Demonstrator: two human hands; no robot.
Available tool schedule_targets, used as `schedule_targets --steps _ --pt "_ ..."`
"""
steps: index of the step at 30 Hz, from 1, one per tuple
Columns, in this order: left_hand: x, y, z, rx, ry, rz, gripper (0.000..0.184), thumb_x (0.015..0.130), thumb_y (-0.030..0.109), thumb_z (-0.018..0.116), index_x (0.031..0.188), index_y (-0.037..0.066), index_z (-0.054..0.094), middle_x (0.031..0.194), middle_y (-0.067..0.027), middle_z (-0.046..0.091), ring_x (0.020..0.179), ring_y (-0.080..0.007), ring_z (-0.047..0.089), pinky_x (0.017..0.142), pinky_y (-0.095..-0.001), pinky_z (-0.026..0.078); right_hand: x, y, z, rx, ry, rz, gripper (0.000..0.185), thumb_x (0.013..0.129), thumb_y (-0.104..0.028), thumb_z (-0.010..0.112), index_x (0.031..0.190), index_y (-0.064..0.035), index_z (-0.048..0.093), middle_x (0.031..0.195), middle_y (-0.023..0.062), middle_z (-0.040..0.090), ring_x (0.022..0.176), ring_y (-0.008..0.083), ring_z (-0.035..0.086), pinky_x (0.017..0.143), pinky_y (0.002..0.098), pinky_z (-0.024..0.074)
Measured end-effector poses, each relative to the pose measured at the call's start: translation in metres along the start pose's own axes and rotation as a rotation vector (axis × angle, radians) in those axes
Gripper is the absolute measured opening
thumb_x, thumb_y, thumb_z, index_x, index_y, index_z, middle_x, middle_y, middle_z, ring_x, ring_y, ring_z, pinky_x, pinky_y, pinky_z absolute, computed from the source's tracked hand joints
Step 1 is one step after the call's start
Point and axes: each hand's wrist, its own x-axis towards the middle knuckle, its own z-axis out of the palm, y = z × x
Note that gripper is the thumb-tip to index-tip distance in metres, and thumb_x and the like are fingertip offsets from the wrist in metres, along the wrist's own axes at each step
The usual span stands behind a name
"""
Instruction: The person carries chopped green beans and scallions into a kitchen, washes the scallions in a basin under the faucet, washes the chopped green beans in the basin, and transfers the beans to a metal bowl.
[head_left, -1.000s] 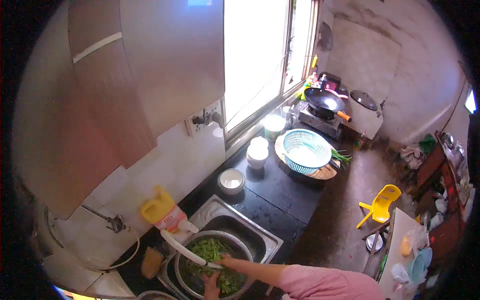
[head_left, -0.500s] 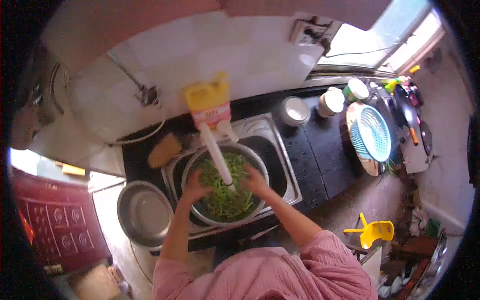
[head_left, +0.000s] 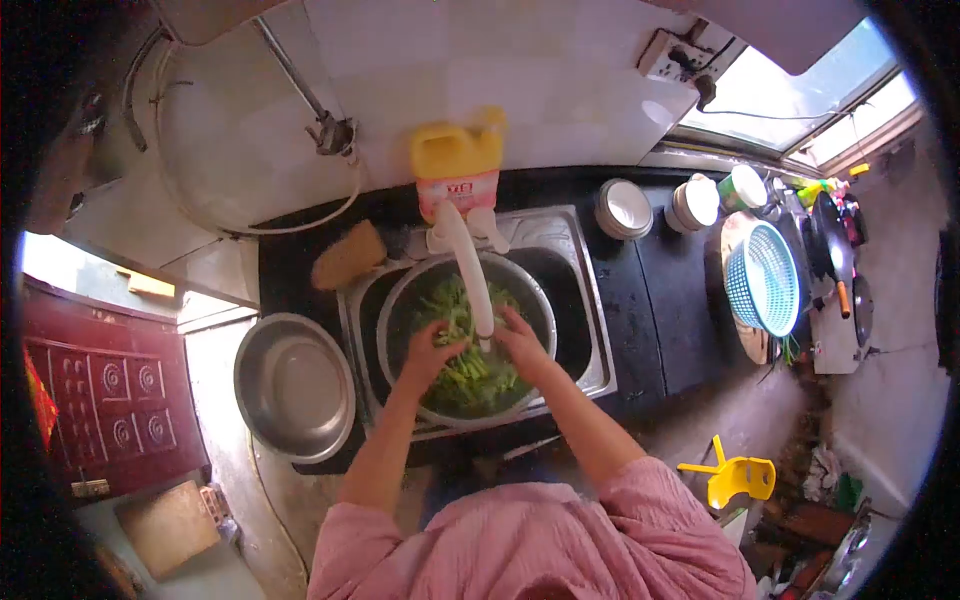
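A metal basin [head_left: 548, 322] sits in the steel sink [head_left: 592, 318], with leafy green vegetables [head_left: 470, 378] in water inside it. The white faucet spout [head_left: 468, 262] reaches down over the greens, between my hands. On the left side of the basin, my left hand [head_left: 430, 354] touches the greens with its fingers apart. My right hand [head_left: 522, 346] is at the right of the spout's tip, over the greens, its fingers apart and curved.
An empty metal basin [head_left: 295, 388] stands left of the sink. Behind the sink are a yellow jug [head_left: 455, 160] and a brown sponge-like block [head_left: 348, 256]. Bowls [head_left: 624, 209], a blue basket [head_left: 762, 278] and a wok [head_left: 830, 235] line the right. A yellow chair [head_left: 740, 481] stands lower right.
The view has swung left and down from the window towards the sink. Since half a second ago, my hands have come closer together over the greens.
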Motion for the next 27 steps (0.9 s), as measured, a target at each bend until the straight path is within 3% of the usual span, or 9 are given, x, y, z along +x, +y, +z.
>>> schedule_targets --steps 2,3,6,9,12,15,18,22,27 --pt "-0.025 0.058 -0.013 0.113 -0.014 0.094 0.047 0.072 0.017 0.071 0.113 0.002 0.051 0.116 -0.0094 0.049 0.095 -0.0185 0.054 0.071 -0.0305 0.050 0.001 0.002 0.002 -0.220 0.038 -0.184 0.050 0.082 -0.018 0.060 0.129 -0.0127 0.043 0.127 0.0125 0.047 0.114 0.0206 0.044 0.094 0.0312 0.0355" --pt "-0.028 0.058 -0.011 -0.143 -0.004 0.088 0.050 0.074 0.013 0.070 0.117 0.003 0.048 0.117 -0.0096 0.047 0.103 -0.0210 0.050 0.081 -0.0335 0.048 -0.017 -0.016 0.011 -0.204 -0.017 -0.224 0.049 0.081 -0.014 0.059 0.127 -0.0093 0.044 0.127 0.0126 0.047 0.113 0.0202 0.045 0.095 0.0306 0.0351" --pt "-0.050 0.075 -0.019 -0.041 -0.205 0.057 0.065 0.071 0.009 0.071 0.128 0.007 0.039 0.126 -0.0108 0.041 0.110 -0.0234 0.048 0.088 -0.0331 0.045 -0.045 -0.049 0.017 -0.280 -0.120 0.000 0.050 0.079 -0.008 0.058 0.127 -0.0093 0.045 0.124 0.0116 0.049 0.112 0.0205 0.046 0.094 0.0305 0.0355" --pt "-0.037 -0.002 -0.023 -0.141 -0.022 -0.062 0.081 0.069 0.004 0.072 0.135 0.014 0.028 0.134 -0.0104 0.034 0.114 -0.0263 0.045 0.088 -0.0403 0.045 -0.036 -0.017 -0.012 -0.269 -0.045 -0.116 0.059 0.076 -0.004 0.058 0.131 -0.0103 0.039 0.125 0.0106 0.048 0.113 0.0214 0.045 0.093 0.0307 0.0368" --pt "-0.023 -0.065 -0.023 -0.403 0.077 -0.410 0.091 0.066 0.005 0.075 0.138 0.018 0.021 0.136 -0.0099 0.032 0.118 -0.0293 0.042 0.089 -0.0482 0.043 -0.020 0.030 -0.028 -0.275 0.310 -0.288 0.061 0.080 -0.006 0.056 0.135 -0.0116 0.031 0.120 0.0112 0.050 0.105 0.0202 0.049 0.085 0.0309 0.0415" --pt "-0.019 -0.052 0.025 -0.374 0.172 -0.592 0.093 0.066 0.009 0.076 0.139 0.019 0.019 0.132 -0.0101 0.042 0.118 -0.0310 0.043 0.088 -0.0508 0.041 -0.033 0.011 0.011 0.127 0.388 0.219 0.058 0.082 -0.013 0.054 0.135 -0.0120 0.030 0.123 0.0098 0.047 0.107 0.0213 0.048 0.087 0.0336 0.0416" --pt "0.004 -0.092 0.047 -0.516 -0.113 -0.515 0.094 0.063 0.010 0.077 0.137 0.019 0.021 0.132 -0.0086 0.037 0.118 -0.0284 0.041 0.079 -0.0504 0.044 0.021 0.095 -0.006 0.105 0.150 0.181 0.051 0.084 -0.018 0.053 0.132 -0.0120 0.034 0.119 0.0070 0.050 0.105 0.0190 0.050 0.086 0.0340 0.0423" --pt "-0.020 -0.025 0.021 -0.298 -0.038 -0.159 0.070 0.067 0.017 0.074 0.126 0.007 0.037 0.118 -0.0099 0.050 0.108 -0.0231 0.050 0.077 -0.0425 0.046 -0.010 0.037 0.003 0.091 -0.058 0.018 0.044 0.086 -0.019 0.053 0.127 -0.0098 0.041 0.112 0.0047 0.054 0.099 0.0156 0.053 0.083 0.0313 0.0437" --pt "-0.023 0.012 0.002 0.289 0.132 0.199 0.072 0.067 0.028 0.073 0.126 0.004 0.039 0.112 -0.0156 0.055 0.103 -0.0274 0.054 0.084 -0.0394 0.044 -0.005 0.041 0.009 -0.242 0.027 -0.220 0.054 0.081 -0.007 0.056 0.132 -0.0051 0.039 0.127 0.0159 0.047 0.117 0.0236 0.043 0.097 0.0338 0.0339"
